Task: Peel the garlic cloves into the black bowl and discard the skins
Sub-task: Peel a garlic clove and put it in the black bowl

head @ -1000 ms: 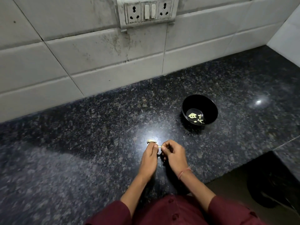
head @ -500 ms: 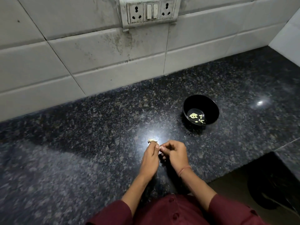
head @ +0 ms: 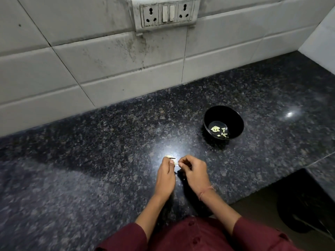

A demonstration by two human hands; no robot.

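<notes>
Tiled wall is standing far beyond both hands, grey-white, stained below the socket plate, which is sitting high up, straight ahead of the hands

Dark speckled counter is running under both hands and out to either side; a bright glare patch is showing on it just ahead of the fingertips

Maroon sleeves are covering the upper forearms, behind the hands, nearest the camera

Bowl, black, is standing upright on the counter ahead of and to the right of the right hand, well apart from it; peeled cloves are lying loose in its bottom

Left hand and right hand are working close together, knuckles up, fingertips almost meeting. Both are curling in: the left's thumb and forefinger are pinching one small pale clove from its left, the right's thumb and forefinger are pinching it from its right. The clove is sitting between the two sets of fingertips, just above the counter; cannot tell how much skin is on it

Thin thread is circling the right wrist

Scrap of skin is lying on the counter just ahead of the left fingertips, in the glare
</notes>
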